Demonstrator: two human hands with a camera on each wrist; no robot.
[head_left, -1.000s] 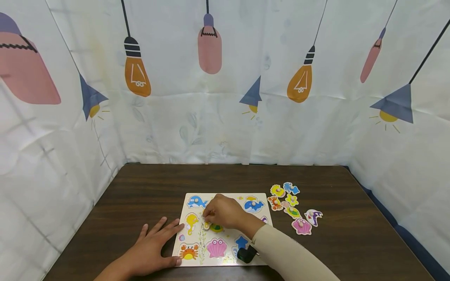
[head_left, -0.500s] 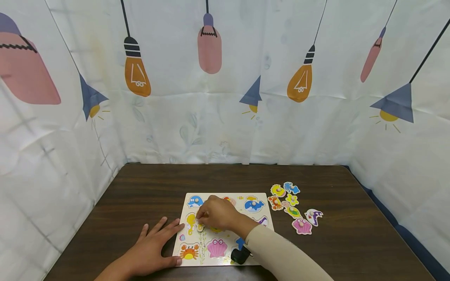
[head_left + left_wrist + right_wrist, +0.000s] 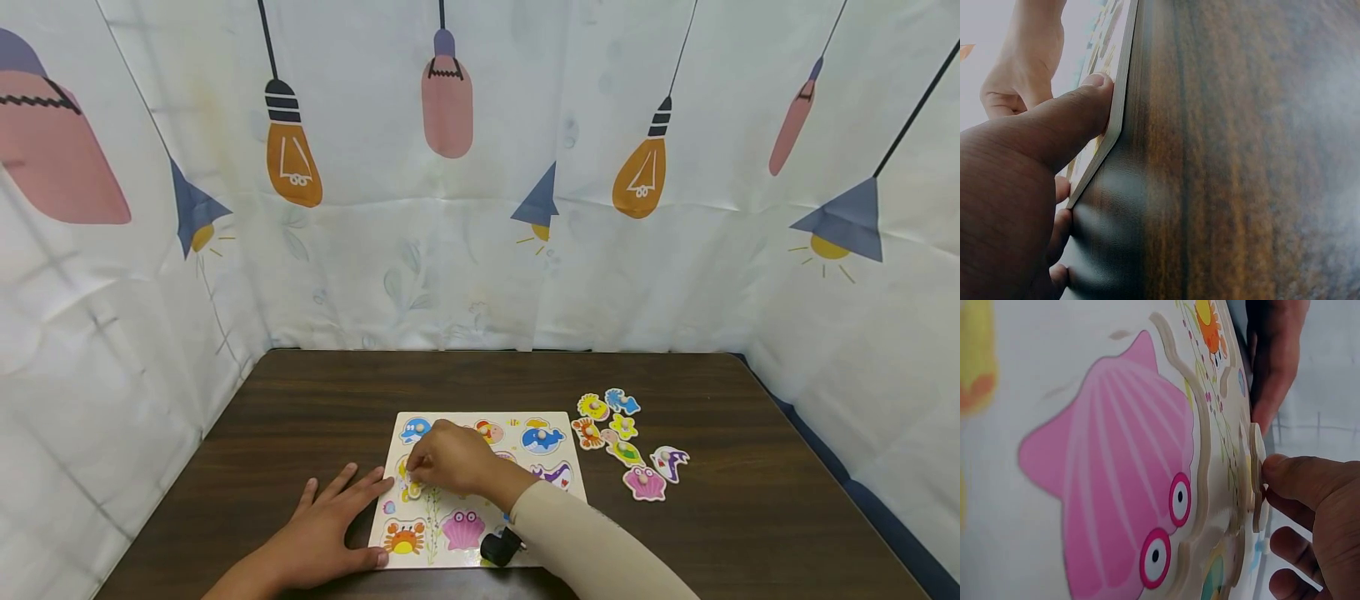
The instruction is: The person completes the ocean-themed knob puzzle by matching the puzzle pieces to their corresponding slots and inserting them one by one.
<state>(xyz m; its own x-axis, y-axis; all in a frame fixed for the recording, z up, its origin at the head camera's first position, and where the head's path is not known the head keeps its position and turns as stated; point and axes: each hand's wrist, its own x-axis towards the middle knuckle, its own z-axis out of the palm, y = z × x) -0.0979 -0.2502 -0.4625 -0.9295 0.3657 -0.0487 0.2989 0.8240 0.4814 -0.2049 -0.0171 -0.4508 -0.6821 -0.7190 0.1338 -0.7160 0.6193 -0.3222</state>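
Piece at the seahorse recess

The right hand [image 3: 453, 457] pinches a wooden puzzle piece [image 3: 1255, 462] at the seahorse recess [image 3: 403, 468] of the sea-animal puzzle board [image 3: 435, 560]. The left hand [image 3: 322, 529], fingers spread, braces the board's left edge.

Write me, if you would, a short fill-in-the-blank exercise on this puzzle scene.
1. The right hand pinches a puzzle ____ over the board.
2. The left hand has its thumb beside the orange picture of a ____.
3. In the head view, the loose pink shell lies to the ____ of the board.

Missing words: piece; crab; right.
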